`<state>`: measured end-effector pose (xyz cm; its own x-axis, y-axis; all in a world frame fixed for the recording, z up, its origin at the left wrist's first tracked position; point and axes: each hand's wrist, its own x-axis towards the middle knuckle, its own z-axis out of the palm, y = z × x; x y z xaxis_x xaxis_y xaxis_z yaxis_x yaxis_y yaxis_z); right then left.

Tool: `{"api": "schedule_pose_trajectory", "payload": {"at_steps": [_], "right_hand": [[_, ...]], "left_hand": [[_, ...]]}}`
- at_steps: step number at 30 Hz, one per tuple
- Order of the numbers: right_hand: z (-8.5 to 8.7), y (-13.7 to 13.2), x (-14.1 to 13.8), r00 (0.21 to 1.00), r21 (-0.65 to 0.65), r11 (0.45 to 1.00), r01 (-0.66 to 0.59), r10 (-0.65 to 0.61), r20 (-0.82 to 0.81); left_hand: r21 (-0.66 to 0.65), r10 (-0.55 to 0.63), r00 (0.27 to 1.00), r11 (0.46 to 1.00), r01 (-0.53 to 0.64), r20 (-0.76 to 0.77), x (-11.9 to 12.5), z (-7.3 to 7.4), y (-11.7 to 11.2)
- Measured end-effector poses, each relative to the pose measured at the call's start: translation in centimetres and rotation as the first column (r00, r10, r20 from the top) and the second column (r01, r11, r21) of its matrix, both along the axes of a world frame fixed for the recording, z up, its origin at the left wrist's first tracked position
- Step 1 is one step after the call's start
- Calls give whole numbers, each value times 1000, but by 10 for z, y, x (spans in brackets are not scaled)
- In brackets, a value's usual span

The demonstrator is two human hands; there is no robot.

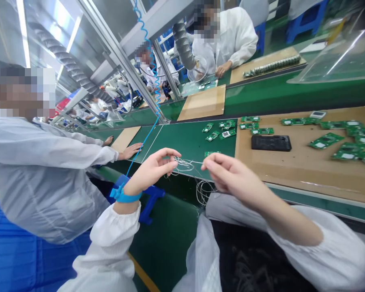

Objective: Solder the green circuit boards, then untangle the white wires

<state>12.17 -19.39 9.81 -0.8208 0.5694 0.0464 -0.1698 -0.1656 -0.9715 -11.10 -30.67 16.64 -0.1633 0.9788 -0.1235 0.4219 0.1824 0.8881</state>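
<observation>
A loosely looped thin white wire stretches between my two hands above the front edge of the bench. My left hand, with a blue wrist strap below it, is curled, and the loops come out at its thumb and fingertips. My right hand pinches a taut part of the wire between thumb and fingers. More white wire loops hang below the bench edge under my right hand. Just behind the hands, a small green circuit board is partly covered by my right fingers.
Several circuit boards and a black phone-like case lie on a brown board at right. A blue coiled cord hangs down to my left wrist. A co-worker's hand rests on the bench at left; another person works opposite.
</observation>
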Motion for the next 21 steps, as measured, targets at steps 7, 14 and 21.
{"api": "schedule_pose_trajectory", "payload": {"at_steps": [7, 14, 21], "right_hand": [[20, 71, 16, 887, 770, 637, -39, -332, 320], [42, 75, -15, 912, 766, 563, -310, -54, 408], [41, 100, 34, 797, 400, 698, -594, 441, 414]], "left_hand": [[60, -208, 956, 973, 224, -206, 13, 17, -13], [10, -215, 771, 961, 276, -599, 4, 28, -8], [-40, -213, 584, 955, 294, -783, -45, 21, -10]]}}
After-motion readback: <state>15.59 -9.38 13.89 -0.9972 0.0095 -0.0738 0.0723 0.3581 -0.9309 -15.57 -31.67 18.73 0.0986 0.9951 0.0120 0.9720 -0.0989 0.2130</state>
